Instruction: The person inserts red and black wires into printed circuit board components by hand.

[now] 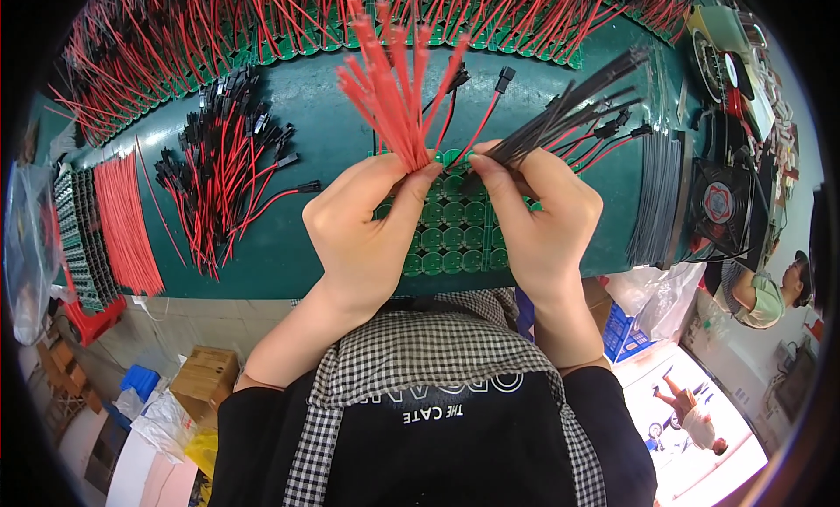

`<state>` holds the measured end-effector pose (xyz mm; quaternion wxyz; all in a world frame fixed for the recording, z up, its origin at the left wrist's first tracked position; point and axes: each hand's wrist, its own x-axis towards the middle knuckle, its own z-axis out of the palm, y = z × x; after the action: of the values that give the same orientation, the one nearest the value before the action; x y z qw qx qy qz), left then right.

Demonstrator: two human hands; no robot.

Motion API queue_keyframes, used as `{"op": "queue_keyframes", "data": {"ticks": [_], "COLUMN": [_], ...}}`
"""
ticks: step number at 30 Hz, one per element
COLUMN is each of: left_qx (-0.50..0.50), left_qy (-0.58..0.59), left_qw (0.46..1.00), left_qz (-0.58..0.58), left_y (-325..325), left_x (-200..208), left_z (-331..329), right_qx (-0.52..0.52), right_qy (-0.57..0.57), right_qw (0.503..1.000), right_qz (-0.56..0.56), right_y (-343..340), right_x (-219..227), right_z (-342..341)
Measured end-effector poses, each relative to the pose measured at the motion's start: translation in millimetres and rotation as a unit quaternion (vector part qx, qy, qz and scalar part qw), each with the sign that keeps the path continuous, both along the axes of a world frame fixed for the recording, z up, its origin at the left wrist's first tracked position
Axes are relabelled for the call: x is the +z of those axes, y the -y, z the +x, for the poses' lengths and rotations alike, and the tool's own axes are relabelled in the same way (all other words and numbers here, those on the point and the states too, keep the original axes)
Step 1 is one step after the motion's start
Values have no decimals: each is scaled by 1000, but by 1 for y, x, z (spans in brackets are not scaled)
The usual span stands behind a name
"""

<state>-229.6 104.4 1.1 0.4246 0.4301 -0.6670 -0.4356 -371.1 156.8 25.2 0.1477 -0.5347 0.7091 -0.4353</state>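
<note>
My left hand (pixel 359 231) pinches a fanned bundle of red wires (pixel 385 96) between thumb and fingers, their free ends spreading upward. In my right hand (pixel 553 223) is a bundle of black wires (pixel 573 104), gripped at its near end and pointing up and to the right. The two fists are a little apart, above a panel of round green circuit boards (pixel 451 214) on the dark green table. Red and black leads with black connectors (pixel 505 78) lie behind my hands, partly hidden by the bundles and my fingers.
A heap of connector leads (pixel 232 157) and a row of red wires (pixel 129 227) lie at left. Black wires (pixel 656 201) and a fan (pixel 722 199) sit at right. Green boards with red wires (pixel 297 39) line the back. Another person (pixel 761 293) is at far right.
</note>
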Motion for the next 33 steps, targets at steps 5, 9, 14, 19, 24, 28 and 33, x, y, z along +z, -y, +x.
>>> {"op": "queue_keyframes", "data": {"ticks": [5, 9, 14, 19, 24, 28, 33], "left_qx": [7, 0, -9, 0, -9, -14, -25], "left_qy": [9, 24, 62, 46, 51, 66, 81], "left_qw": [1000, 999, 998, 998, 995, 993, 985], "left_qz": [-15, -37, -28, -48, -80, -97, -150], "left_y": [-1, 1, -1, 0, 1, 3, 4], "left_x": [-4, -1, 1, 1, 0, 3, 4], "left_z": [-1, -1, 1, -2, -2, -3, -5], "right_qx": [-1, 0, 7, 4, 1, -1, 5], "right_qy": [-12, -14, -8, -17, -35, -31, -26], "right_qw": [1000, 1000, 1000, 1000, 999, 1000, 1000], "right_qz": [-9, -22, -2, 18, 2, 0, -11], "right_y": [1, 1, 1, 1, 1, 1, 3], "right_x": [-3, -3, 0, 1, -2, -3, -1], "right_z": [1, 0, 1, 1, 1, 2, 2]}}
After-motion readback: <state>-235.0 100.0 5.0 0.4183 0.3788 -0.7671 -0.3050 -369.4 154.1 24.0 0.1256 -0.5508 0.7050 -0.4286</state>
